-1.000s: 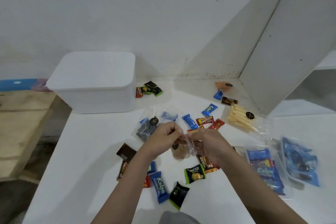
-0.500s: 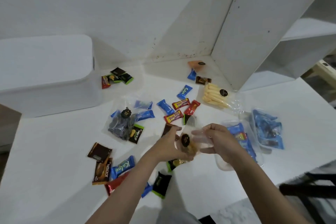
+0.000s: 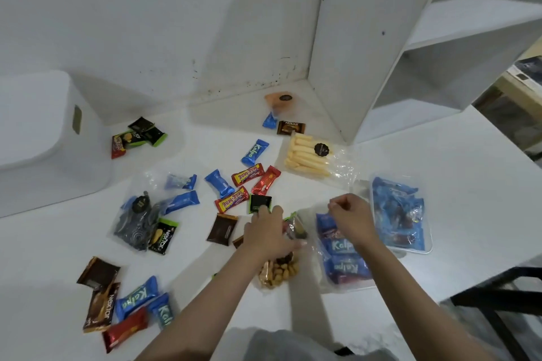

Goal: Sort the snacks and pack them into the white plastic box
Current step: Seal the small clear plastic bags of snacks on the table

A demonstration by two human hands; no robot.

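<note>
The white plastic box (image 3: pixel 44 155) stands lidded at the far left of the white table (image 3: pixel 440 184). Loose wrapped snacks lie scattered across the table, among them blue Kalpa packets (image 3: pixel 254 152), red Beng-Beng bars (image 3: pixel 231 200) and brown Nextar packets (image 3: pixel 101 309). My left hand (image 3: pixel 268 233) lies over a clear bag of brown snacks (image 3: pixel 278 272), thumb on its neck, fingertips at a black-green packet (image 3: pixel 260 204). My right hand (image 3: pixel 350 215), fingers curled with thumb and forefinger together, hovers over a clear bag of Kalpa packets (image 3: pixel 343 261); nothing shows in it.
A clear tray of blue packets (image 3: pixel 399 214) sits at the right. A bag of yellow sticks (image 3: pixel 305 158) and a bag of dark snacks (image 3: pixel 133 224) lie on the table. A white shelf upright (image 3: pixel 352 67) rises behind. A black frame (image 3: pixel 498 302) stands off the table's right edge.
The view has swung down and right. My hands have parted: the right has left the clear bag and moved right, and the bag now lies on the table under my left hand.
</note>
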